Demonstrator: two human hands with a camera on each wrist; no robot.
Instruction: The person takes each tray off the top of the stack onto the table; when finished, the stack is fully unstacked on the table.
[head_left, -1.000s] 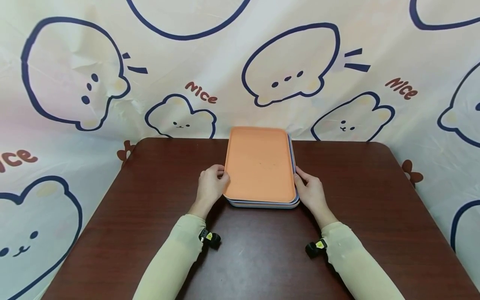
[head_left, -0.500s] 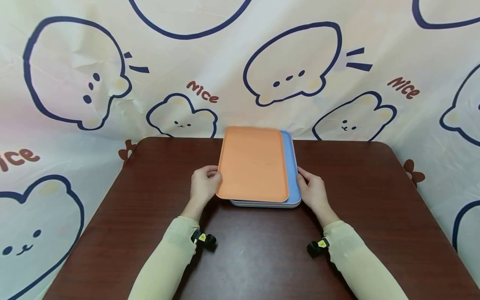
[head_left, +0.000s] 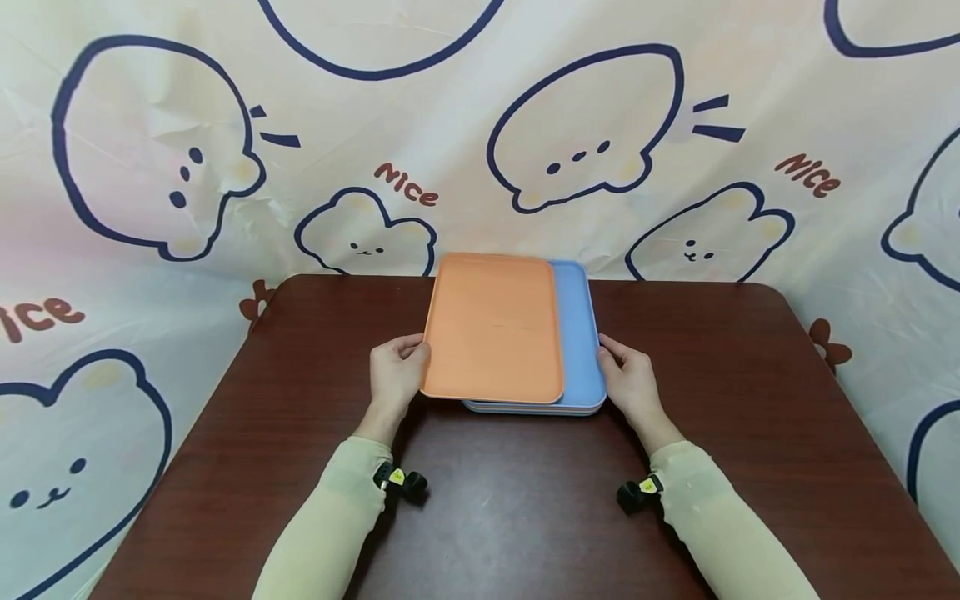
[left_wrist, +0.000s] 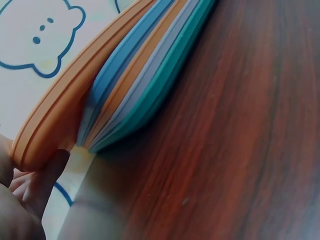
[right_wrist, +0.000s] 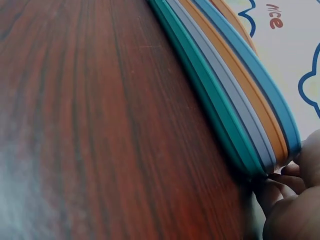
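Note:
A flat orange tray [head_left: 491, 329] with a raised rim lies uppermost, shifted left over a stack of trays. My left hand [head_left: 393, 375] pinches its left edge, thumb on top, a finger under the rim in the left wrist view. Beneath it a blue tray [head_left: 579, 333] shows along the right side. Lower down come a second orange tray [right_wrist: 235, 75], a pale lavender tray and a green tray [right_wrist: 210, 95] at the bottom. My right hand [head_left: 633, 387] holds the stack at its right edge, fingers curled at the lower rims and thumb by the blue rim.
The stack stands toward the far edge of a dark brown wooden table [head_left: 495, 508]. Behind and at both sides hangs a pale cloth [head_left: 465, 150] printed with cartoon figures. Each wrist wears a small black camera [head_left: 405, 483].
My left hand has drawn the top orange tray leftward, baring a widening strip of the blue tray. My right hand stays at the stack's right edge, shifting only slightly right.

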